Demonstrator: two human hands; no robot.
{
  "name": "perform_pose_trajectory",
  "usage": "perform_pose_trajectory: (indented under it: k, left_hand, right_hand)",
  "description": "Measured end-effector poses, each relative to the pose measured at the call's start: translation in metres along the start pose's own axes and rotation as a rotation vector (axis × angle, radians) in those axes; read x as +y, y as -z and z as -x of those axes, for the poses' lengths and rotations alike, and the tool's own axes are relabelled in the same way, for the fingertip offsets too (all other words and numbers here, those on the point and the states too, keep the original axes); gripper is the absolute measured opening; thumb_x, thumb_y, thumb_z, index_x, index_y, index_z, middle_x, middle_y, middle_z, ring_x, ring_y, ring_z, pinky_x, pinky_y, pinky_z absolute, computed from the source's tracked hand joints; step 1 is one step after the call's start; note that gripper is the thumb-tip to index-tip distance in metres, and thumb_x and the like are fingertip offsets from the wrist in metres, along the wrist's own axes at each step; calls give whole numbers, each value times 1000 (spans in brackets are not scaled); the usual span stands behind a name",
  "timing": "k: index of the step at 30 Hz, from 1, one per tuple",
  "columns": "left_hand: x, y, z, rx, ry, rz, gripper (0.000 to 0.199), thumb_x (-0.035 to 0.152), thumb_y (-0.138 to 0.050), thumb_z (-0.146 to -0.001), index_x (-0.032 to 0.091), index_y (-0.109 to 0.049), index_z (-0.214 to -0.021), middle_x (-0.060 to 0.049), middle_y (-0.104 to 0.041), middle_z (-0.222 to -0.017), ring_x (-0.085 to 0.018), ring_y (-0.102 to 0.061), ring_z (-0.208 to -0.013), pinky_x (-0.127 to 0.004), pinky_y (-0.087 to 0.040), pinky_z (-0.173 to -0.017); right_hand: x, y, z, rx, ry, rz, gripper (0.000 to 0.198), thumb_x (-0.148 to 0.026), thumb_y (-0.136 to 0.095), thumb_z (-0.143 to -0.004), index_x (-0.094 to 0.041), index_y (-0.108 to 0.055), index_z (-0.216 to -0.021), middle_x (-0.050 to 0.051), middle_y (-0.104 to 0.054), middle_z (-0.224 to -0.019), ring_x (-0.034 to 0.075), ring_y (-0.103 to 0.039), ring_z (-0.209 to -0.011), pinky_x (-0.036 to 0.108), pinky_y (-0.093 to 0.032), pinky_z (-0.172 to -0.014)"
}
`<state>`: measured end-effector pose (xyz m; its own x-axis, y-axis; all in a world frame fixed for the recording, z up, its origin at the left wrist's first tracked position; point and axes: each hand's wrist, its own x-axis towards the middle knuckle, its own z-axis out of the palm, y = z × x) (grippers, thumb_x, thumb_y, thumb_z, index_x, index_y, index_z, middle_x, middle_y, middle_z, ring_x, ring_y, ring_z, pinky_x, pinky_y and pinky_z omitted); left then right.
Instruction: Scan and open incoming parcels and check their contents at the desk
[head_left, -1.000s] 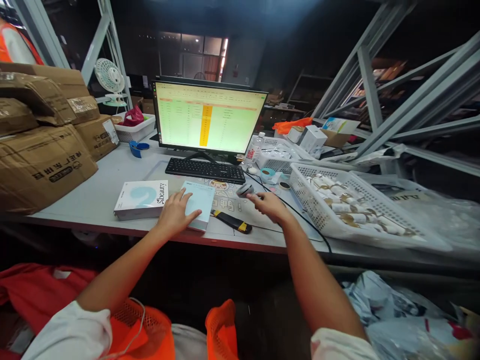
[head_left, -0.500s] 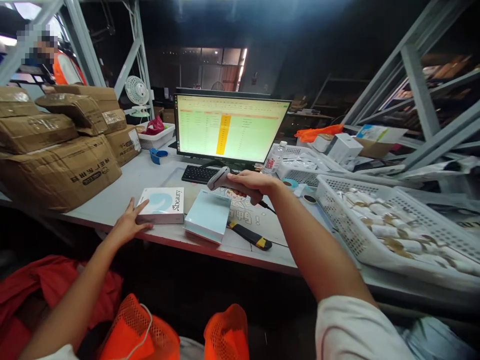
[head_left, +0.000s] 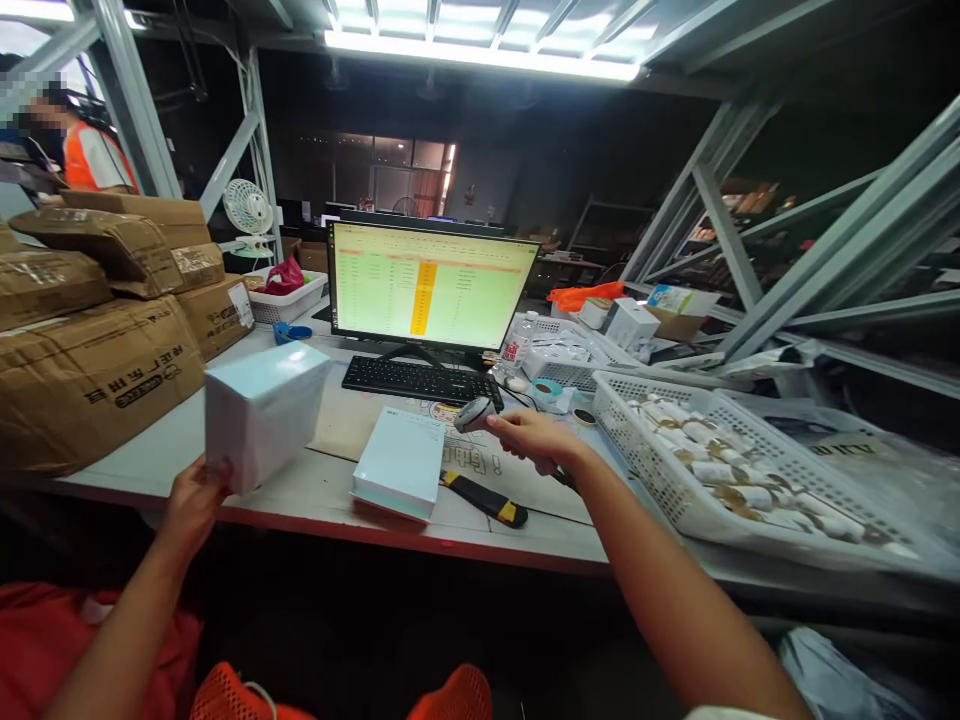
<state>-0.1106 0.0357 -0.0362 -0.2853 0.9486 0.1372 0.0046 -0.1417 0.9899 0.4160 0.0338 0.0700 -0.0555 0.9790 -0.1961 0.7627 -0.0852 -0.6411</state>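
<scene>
Now that the left hand [head_left: 192, 503], clamped on the pale box [head_left: 262, 425], has raised it at ten o'clock from the blue box [head_left: 401, 450], both hands are full. The right hand [head_left: 536, 436] grips a scanner [head_left: 474, 412] at two.

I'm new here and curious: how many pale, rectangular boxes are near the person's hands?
2: one pale, rectangular box in the left hand; one light-blue, rectangular box lying on the white table. Another could be hidden behind the held one.
</scene>
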Motion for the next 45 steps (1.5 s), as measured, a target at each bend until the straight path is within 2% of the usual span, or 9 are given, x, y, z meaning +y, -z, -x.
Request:
perform_pose_trajectory:
  k: [3,5,10,16,28,33,36,40,45]
  left_hand:
    - [9,-20,10,-134,236,394,67,71,-91,-47,24,-70,-90,-2,-75,-78,-26,-69,-63,-33,-57,-49]
    - [16,-37,20,-222,298,507,65,61,-95,-43,24,-72,-91,-4,-76,-78,-27,-69,-58,-31,-54,-42]
    - [24,-78,35,-407,357,568,64,60,-97,-44,16,-70,-80,-6,-71,-65,-26,-68,-53,-28,-52,-38]
    - [21,-97,40,-630,363,545,77,82,-80,-62,12,-72,-94,-10,-73,-70,-25,-70,-58,-27,-54,-43]
    - [33,-106,48,-652,393,436,86,92,-74,-55,13,-73,-89,-10,-72,-63,-24,-68,-53,-27,-53,-43]
    - [37,-112,48,-580,452,393,82,91,-75,-54,14,-66,-78,-7,-66,-57,-24,-66,-49,-28,-49,-40]
    - [37,-122,44,-553,526,282,76,89,-65,-71,13,-66,-81,-10,-69,-60,-22,-65,-48,-27,-47,-40]
    - [33,-135,37,-651,634,46,72,82,-49,-86,12,-66,-79,-13,-67,-57,-18,-57,-41,-24,-39,-40]
    - [27,-137,29,-511,383,-335,82,96,-32,-78,19,-56,-59,-12,-62,-52,-20,-54,-43,-30,-39,-45]
  right_hand:
    - [23,-15,4,111,-96,83,55,-63,-47,-100,-13,-68,-89,7,-67,-74,16,-58,-62,27,-41,-56]
    - [34,-27,4,180,-152,201,53,-60,-48,-101,-12,-69,-90,11,-72,-84,20,-65,-72,28,-40,-61]
    - [58,-53,2,284,-197,463,54,-57,-49,-103,-10,-71,-113,21,-75,-111,33,-69,-107,32,-43,-75]
    - [77,-73,2,292,-205,510,61,-57,-48,-103,-10,-57,-142,21,-72,-122,35,-68,-117,36,-47,-86]
    - [65,-79,10,250,-225,530,56,-52,-48,-103,-12,-56,-141,21,-69,-129,36,-67,-117,38,-48,-87]
    - [66,-80,11,277,-216,531,57,-51,-50,-102,-11,-55,-143,21,-69,-129,36,-66,-118,39,-48,-89]
    - [66,-81,12,290,-203,515,59,-49,-52,-102,-10,-53,-146,21,-69,-129,35,-67,-118,39,-47,-91]
    - [65,-80,13,306,-206,499,58,-48,-53,-102,-10,-54,-145,22,-69,-131,35,-66,-120,38,-47,-94]
    - [67,-82,14,325,-182,480,55,-47,-54,-101,-12,-56,-144,19,-70,-130,34,-66,-120,37,-47,-95]
